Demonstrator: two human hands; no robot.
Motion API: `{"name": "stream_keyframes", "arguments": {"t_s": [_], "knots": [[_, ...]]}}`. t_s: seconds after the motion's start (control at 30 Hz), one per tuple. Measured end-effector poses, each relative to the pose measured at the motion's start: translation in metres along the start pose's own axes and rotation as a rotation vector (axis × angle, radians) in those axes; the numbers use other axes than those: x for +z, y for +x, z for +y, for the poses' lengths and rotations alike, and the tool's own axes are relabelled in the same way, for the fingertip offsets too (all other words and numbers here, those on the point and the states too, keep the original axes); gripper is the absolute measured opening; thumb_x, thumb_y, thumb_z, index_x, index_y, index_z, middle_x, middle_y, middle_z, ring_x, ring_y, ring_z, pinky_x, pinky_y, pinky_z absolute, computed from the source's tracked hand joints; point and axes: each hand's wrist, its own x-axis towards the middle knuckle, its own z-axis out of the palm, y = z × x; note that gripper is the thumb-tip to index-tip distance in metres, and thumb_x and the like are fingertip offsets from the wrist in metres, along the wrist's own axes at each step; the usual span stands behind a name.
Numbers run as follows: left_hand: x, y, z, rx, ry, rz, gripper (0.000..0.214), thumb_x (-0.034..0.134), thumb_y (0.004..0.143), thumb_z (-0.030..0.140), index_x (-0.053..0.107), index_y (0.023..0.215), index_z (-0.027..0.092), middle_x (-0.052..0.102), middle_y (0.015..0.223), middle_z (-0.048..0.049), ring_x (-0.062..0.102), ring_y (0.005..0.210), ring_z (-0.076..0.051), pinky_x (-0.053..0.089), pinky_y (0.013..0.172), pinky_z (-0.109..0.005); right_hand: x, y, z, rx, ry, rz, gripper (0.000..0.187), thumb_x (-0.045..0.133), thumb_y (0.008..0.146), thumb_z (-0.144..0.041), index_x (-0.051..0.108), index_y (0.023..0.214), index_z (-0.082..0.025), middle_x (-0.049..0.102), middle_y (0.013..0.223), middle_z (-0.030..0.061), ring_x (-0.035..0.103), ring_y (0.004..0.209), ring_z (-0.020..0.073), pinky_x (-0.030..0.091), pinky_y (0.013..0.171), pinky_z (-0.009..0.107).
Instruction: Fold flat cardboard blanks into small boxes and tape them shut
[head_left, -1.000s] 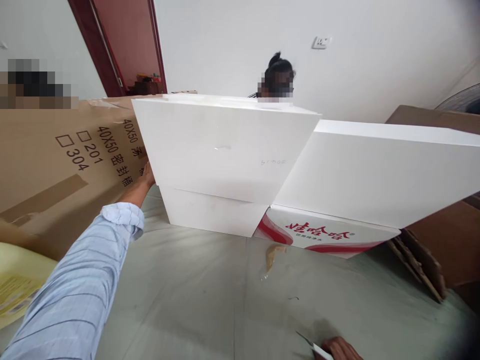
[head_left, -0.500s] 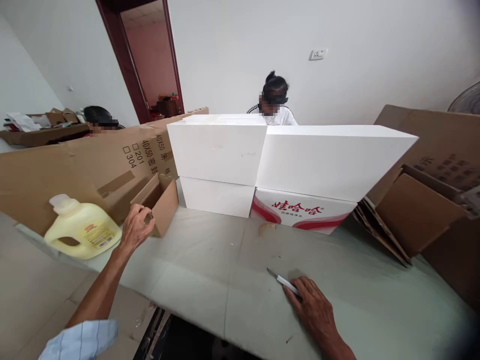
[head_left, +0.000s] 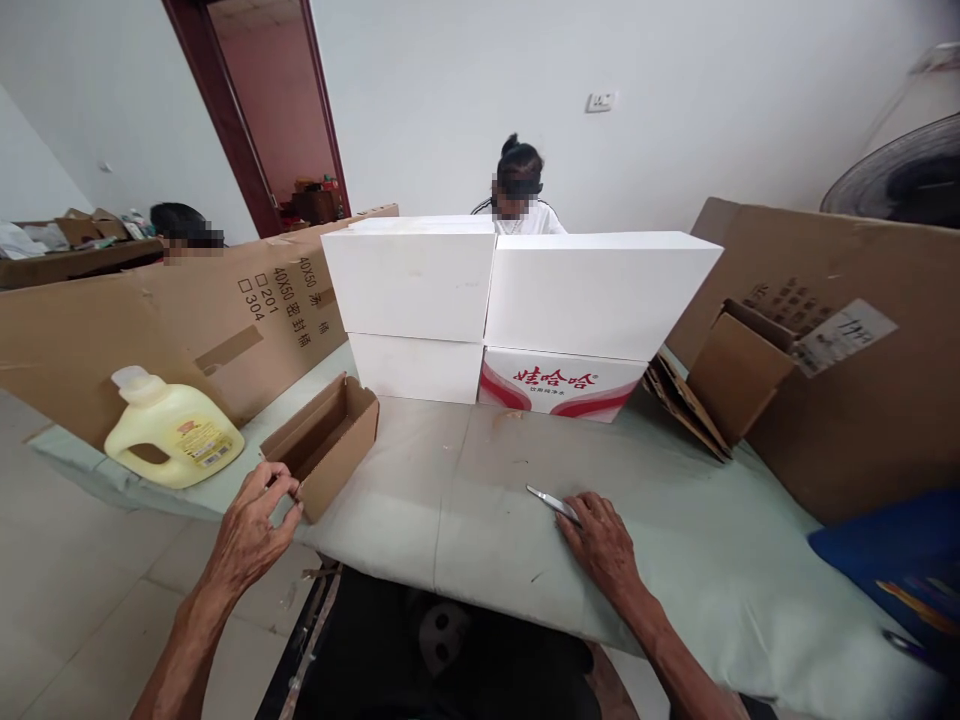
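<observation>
My left hand (head_left: 255, 515) pinches the near end of a small, long, open-topped brown cardboard box (head_left: 339, 455) on the table's left side. The box's inside shows no contents. Under my right hand (head_left: 600, 545), resting on the tabletop, is a slim silver craft knife (head_left: 553, 503). Its blade points up and left, away from the box. Beyond both hands stands a row of white boxes (head_left: 412, 290); the lower right one, a printed carton (head_left: 555, 385), carries red lettering and red bands.
A yellow detergent bottle (head_left: 176, 430) stands left of the small box. Large cardboard panels (head_left: 172, 320) flank the table (head_left: 480, 470). Folded cardboard (head_left: 739, 375) leans at right, near a blue object (head_left: 892, 560). A person (head_left: 517, 185) sits behind the white boxes, another (head_left: 184, 230) farther left.
My left hand has drawn the small box nearer, and more of its inside shows. The camera view has shifted. My right hand keeps the knife on the table.
</observation>
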Motion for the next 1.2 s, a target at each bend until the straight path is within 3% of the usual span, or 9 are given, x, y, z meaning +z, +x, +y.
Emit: {"name": "stream_keyframes", "arguments": {"t_s": [0.13,0.3,0.4,0.53,0.7,0.8,1.07,1.13,1.2], "knots": [[-0.004,-0.011,0.01,0.062,-0.081,0.029,0.006,0.059,0.097,0.021,0.063,0.095,0.025,0.061,0.111,-0.0059,0.066,0.099,-0.022,0.053,0.078,-0.03,0.014,0.001,-0.058,-0.097,0.252,-0.107,0.032,0.05,0.107,-0.028,0.079,0.119,-0.023,0.075,0.122,0.0229,0.072,0.116,0.0419,0.06,0.098,0.062],[-0.004,-0.016,0.024,0.091,-0.124,0.079,0.008,0.06,0.096,0.017,0.061,0.093,0.025,0.061,0.11,-0.0044,0.066,0.097,-0.019,0.051,0.074,-0.027,0.068,0.052,-0.148,-0.312,0.519,-0.38,0.019,0.068,0.102,-0.032,0.081,0.114,-0.027,0.079,0.131,0.0073,0.074,0.124,0.0264,0.059,0.113,0.041],[-0.005,-0.021,0.028,0.09,-0.128,0.089,0.011,0.059,0.096,0.014,0.06,0.093,0.025,0.061,0.111,-0.0044,0.066,0.1,-0.02,0.052,0.084,-0.029,0.092,0.113,-0.165,-0.258,0.594,-0.408,0.026,0.07,0.102,-0.036,0.079,0.122,-0.022,0.076,0.138,0.011,0.071,0.131,0.0281,0.054,0.12,0.048],[-0.006,-0.027,0.029,0.081,-0.158,0.064,0.013,0.059,0.097,0.012,0.06,0.096,0.024,0.06,0.114,-0.0057,0.065,0.104,-0.02,0.051,0.089,-0.03,0.095,0.163,-0.155,-0.105,0.694,-0.38,0.044,0.048,0.114,-0.041,0.064,0.15,-0.022,0.065,0.155,0.0169,0.063,0.141,0.03,0.045,0.126,0.062],[-0.008,-0.023,0.039,0.158,-0.208,0.042,0.017,0.059,0.095,0.007,0.059,0.094,0.024,0.059,0.112,-0.0059,0.063,0.103,-0.019,0.051,0.092,-0.029,0.078,0.124,-0.156,-0.124,0.889,-0.574,0.068,0.066,0.104,-0.056,0.052,0.165,-0.03,0.058,0.165,0.0145,0.06,0.148,0.0311,0.055,0.118,0.053],[-0.015,-0.021,0.052,0.196,-0.273,-0.046,0.019,0.058,0.093,0.004,0.059,0.092,0.024,0.059,0.112,-0.0061,0.062,0.101,-0.019,0.051,0.088,-0.028,0.065,0.091,-0.161,-0.122,0.974,-0.649,0.087,0.077,0.096,-0.063,0.044,0.171,-0.033,0.053,0.17,0.0134,0.056,0.153,0.0332,0.052,0.121,0.055],[-0.028,-0.014,0.066,0.194,-0.527,-0.343,0.02,0.053,0.088,0.003,0.052,0.084,0.022,0.062,0.114,-0.0066,0.064,0.095,-0.018,0.054,0.08,-0.027,0.008,0.042,-0.136,0.015,1.069,-0.585,0.137,0.096,0.075,-0.068,0.019,0.18,-0.026,0.049,0.168,0.0183,0.043,0.16,0.0403,0.037,0.133,0.057],[-0.022,-0.011,0.062,0.194,-0.561,-0.322,0.019,0.054,0.094,0.007,0.062,0.1,0.023,0.065,0.126,-0.0096,0.068,0.106,-0.02,0.059,0.087,-0.03,-0.004,0.03,-0.132,0.06,1.051,-0.567,0.139,0.096,0.074,-0.069,0.017,0.181,-0.026,0.046,0.17,0.0189,0.04,0.161,0.0408,0.033,0.134,0.058],[-0.013,-0.013,0.059,0.181,-0.545,-0.263,0.044,0.057,0.1,0.012,0.059,0.141,0.026,0.058,0.154,-0.0166,0.067,0.13,-0.025,0.063,0.097,-0.036,-0.014,0.021,-0.13,0.136,1.077,-0.544,0.137,0.094,0.076,-0.07,0.017,0.181,-0.027,0.041,0.174,0.0183,0.04,0.161,0.0402,0.034,0.134,0.058]]}}
